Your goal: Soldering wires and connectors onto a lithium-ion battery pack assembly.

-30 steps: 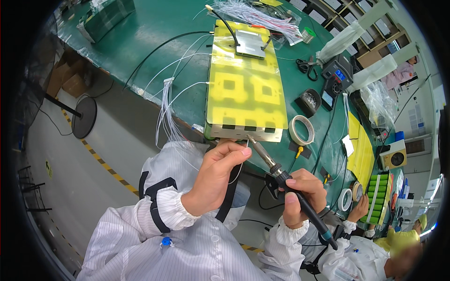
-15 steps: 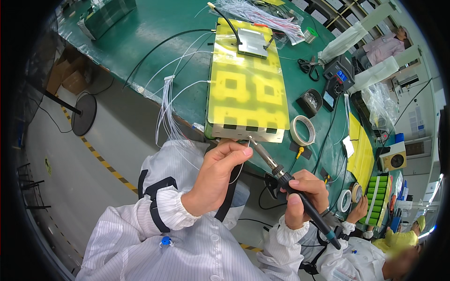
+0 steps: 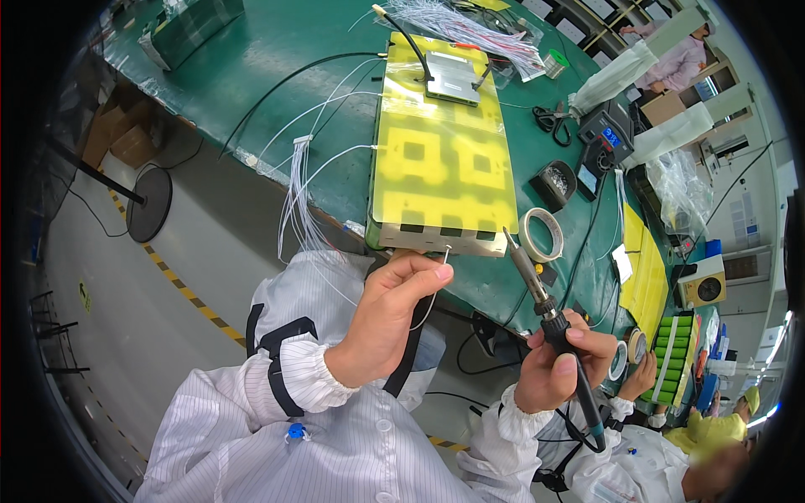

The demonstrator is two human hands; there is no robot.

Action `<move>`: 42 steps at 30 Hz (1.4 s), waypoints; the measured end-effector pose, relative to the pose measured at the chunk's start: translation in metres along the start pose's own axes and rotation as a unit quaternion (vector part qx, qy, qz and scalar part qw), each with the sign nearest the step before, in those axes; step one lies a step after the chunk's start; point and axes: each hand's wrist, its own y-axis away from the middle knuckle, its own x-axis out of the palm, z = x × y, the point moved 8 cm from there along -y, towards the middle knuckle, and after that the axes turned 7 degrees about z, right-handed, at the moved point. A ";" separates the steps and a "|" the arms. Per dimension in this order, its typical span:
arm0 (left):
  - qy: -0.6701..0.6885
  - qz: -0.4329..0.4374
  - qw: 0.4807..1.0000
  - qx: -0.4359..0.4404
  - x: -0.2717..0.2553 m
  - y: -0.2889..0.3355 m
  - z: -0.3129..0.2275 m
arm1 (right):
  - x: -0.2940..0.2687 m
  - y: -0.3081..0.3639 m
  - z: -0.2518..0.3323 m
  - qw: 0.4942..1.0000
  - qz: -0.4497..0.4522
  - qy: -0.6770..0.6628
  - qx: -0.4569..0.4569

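A battery pack [image 3: 440, 180] with a yellow sheet on top lies at the table's near edge, a metal strip [image 3: 480, 244] along its front face. Between thumb and fingers, my left hand [image 3: 390, 306] pinches a thin white wire [image 3: 445, 258] whose end meets that strip. My right hand [image 3: 566, 365] is closed round the black handle of a soldering iron [image 3: 530, 281]. The iron's tip is by the pack's front right corner, away from the wire; whether it touches the pack I cannot tell. A grey module [image 3: 453, 77] with black cables sits on the pack's far part.
Right of the pack are a tape roll [image 3: 527, 236], a small black container [image 3: 553, 185], scissors [image 3: 551, 121] and a soldering station [image 3: 605, 138]. White wires [image 3: 295, 201] hang over the left edge. At right, a co-worker's hand [image 3: 641, 377] is beside green cells [image 3: 671, 356].
My right hand has drawn the soldering iron rightward, off the wire's end on the strip. My left hand stays with the wire. A person in the background has shifted.
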 end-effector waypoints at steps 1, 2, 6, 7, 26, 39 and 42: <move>-0.002 -0.001 1.000 0.001 0.000 0.000 0.000 | 0.001 -0.001 0.000 1.000 -0.002 -0.014 -0.015; -0.002 -0.001 1.000 0.001 0.000 0.000 -0.001 | 0.001 -0.002 0.001 0.999 -0.004 -0.028 -0.030; -0.004 -0.001 1.000 0.006 -0.001 -0.001 -0.002 | 0.000 -0.002 0.000 0.999 -0.018 -0.018 -0.027; -0.008 0.001 1.000 0.005 -0.001 -0.001 -0.002 | -0.003 -0.003 -0.001 0.999 -0.032 -0.022 -0.015; -0.567 0.199 0.799 0.004 -0.050 0.070 -0.054 | -0.126 -0.155 -0.195 0.925 -0.226 0.277 0.130; -0.407 -0.126 0.896 0.121 -0.204 0.035 -0.152 | -0.097 -0.143 -0.312 0.879 -0.260 -0.268 0.296; -0.389 -0.016 0.919 0.064 -0.189 -0.003 -0.132 | -0.094 -0.137 -0.311 0.844 -0.244 -0.354 0.320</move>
